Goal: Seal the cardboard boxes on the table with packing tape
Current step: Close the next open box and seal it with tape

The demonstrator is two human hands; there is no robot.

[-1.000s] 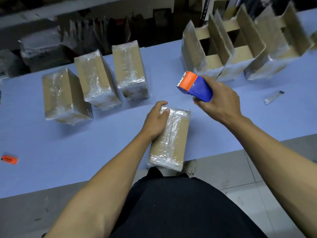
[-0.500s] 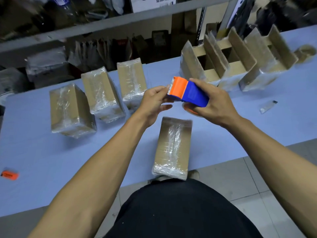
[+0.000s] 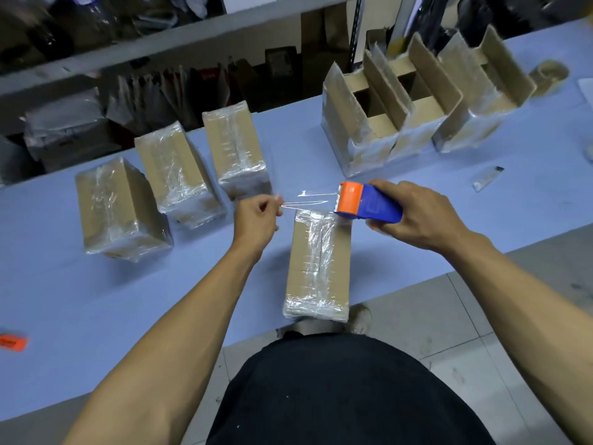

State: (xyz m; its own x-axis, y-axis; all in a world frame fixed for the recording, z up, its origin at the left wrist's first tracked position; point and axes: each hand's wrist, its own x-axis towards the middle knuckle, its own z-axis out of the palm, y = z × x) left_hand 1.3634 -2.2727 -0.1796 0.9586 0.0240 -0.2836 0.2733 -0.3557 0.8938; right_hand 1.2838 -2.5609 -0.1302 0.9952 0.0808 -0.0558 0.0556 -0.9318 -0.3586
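Observation:
A closed cardboard box (image 3: 316,268) with clear tape along its top lies at the table's near edge, in front of me. My right hand (image 3: 417,216) grips a blue and orange tape dispenser (image 3: 365,202) just above the box's far end. My left hand (image 3: 256,216) pinches the free end of the clear tape (image 3: 308,200), which is stretched out leftward from the dispenser. Three taped boxes (image 3: 179,175) lie in a row at the left. Three open boxes (image 3: 414,101) with raised flaps stand at the back right.
The table (image 3: 96,300) is light blue. A small cutter (image 3: 487,178) lies right of the dispenser, and an orange object (image 3: 12,342) sits at the far left. A tape roll (image 3: 548,75) rests at the back right. Cluttered shelves stand behind the table.
My left hand left the near box, rose to the dispenser, took the tape's end and drew it out to the left. The dispenser came down over the box's far end.

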